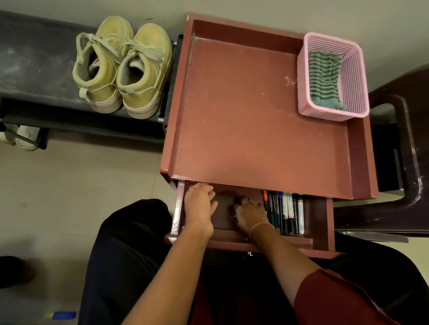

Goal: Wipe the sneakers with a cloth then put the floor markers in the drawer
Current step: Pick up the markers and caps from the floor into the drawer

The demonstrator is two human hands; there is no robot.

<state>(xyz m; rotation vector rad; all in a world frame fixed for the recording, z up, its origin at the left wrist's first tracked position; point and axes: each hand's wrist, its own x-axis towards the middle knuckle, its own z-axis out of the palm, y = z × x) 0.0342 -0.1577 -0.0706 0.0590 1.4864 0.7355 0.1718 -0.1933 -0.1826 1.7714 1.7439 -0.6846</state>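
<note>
Markers (285,212) lie side by side in the right part of the open drawer (321,222), their tips pointing toward the back, a mix of orange, blue, black and white barrels. Your right hand (249,213) reaches into the drawer just to the left of them, fingers curled down around something small and dark; what that grip holds is too shadowed to name. A pink band sits on that wrist. Your left hand (198,203) rests in the left part of the drawer, fingers fairly straight and relaxed, a ring on one finger, holding nothing you can see.

The drawer belongs to a reddish-brown cabinet (237,118) whose top is a shallow tray with raised edges. In the back right corner of that worktop stands a pink mesh basket (356,78), and inside it lies a green striped cloth (324,78), crumpled against the basket's floor.

To the left of the cabinet, a pair of yellowish high-top sneakers (121,65) stands on the dark top shelf of a shoe rack (31,63), heels toward you, the two shoes touching, laces loose. White shoes (18,136) show under the rack's lower rail. A dark stool (420,142) stands to the right of the cabinet. On the floor near your left knee lies a small blue and yellow object (61,315).
</note>
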